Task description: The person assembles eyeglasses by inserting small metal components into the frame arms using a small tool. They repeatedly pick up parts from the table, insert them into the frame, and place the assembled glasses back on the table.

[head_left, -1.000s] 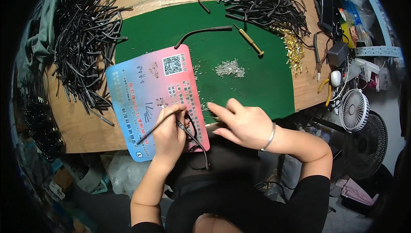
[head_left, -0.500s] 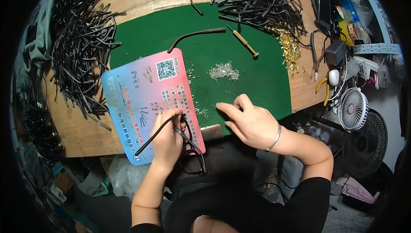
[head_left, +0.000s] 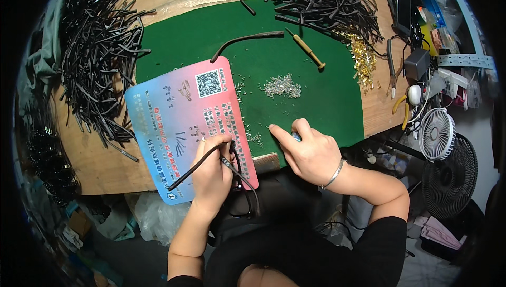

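My left hand (head_left: 211,173) grips thin black curved rods (head_left: 192,168) over the near edge of a pink-and-blue printed card (head_left: 174,118). Another dark strand (head_left: 246,187) hangs from the same hand toward my lap. My right hand (head_left: 311,152) rests on the green mat (head_left: 327,102) with its forefinger stretched left toward tiny scattered silver parts (head_left: 255,138); a small blue thing (head_left: 297,137) shows under its fingers. A little heap of silver parts (head_left: 282,85) lies further out on the mat.
Piles of black rods lie at the left (head_left: 100,60) and top (head_left: 321,2) of the wooden table. A single curved rod (head_left: 245,40), a wooden-handled screwdriver (head_left: 307,49), gold parts (head_left: 363,60), pliers (head_left: 391,68) and a small white fan (head_left: 437,134) are around.
My right hand has moved right and outward from the card's edge onto the green mat. My left hand keeps the black rods over the card.
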The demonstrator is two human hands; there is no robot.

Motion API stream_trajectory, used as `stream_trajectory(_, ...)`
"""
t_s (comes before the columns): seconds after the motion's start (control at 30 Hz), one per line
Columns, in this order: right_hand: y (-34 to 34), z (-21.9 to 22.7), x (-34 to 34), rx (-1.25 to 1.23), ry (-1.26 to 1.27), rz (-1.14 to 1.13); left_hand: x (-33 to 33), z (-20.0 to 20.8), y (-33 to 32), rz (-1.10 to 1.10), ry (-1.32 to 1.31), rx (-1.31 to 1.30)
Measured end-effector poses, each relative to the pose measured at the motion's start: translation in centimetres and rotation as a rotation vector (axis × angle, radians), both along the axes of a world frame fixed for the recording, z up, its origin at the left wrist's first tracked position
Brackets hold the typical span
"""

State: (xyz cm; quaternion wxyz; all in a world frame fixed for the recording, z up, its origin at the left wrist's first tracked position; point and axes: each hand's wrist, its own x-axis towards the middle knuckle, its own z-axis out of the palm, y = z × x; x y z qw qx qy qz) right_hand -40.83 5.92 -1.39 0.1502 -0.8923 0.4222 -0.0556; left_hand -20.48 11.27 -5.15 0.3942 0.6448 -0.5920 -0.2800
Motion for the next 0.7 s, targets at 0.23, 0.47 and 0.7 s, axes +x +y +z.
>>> stream_trajectory(0.23, -0.2, 0.3, 0.2, 0.010, 0.029, 0.031, -0.6, 0.1, 0.2, 0.001, -0.037, -0.032)
stream_trajectory(0.47, -1.3, 1.5, 1.2, 0.459, -0.201, 0.208, 1.4, 1.9, -1.7, -0.138, 0.168, 0.227)
stream_trajectory(0.7, -1.3, -0.5, 2.6, 0.427, -0.217, 0.188, 1.6, 2.0, -1.7, -0.185, 0.155, 0.253)
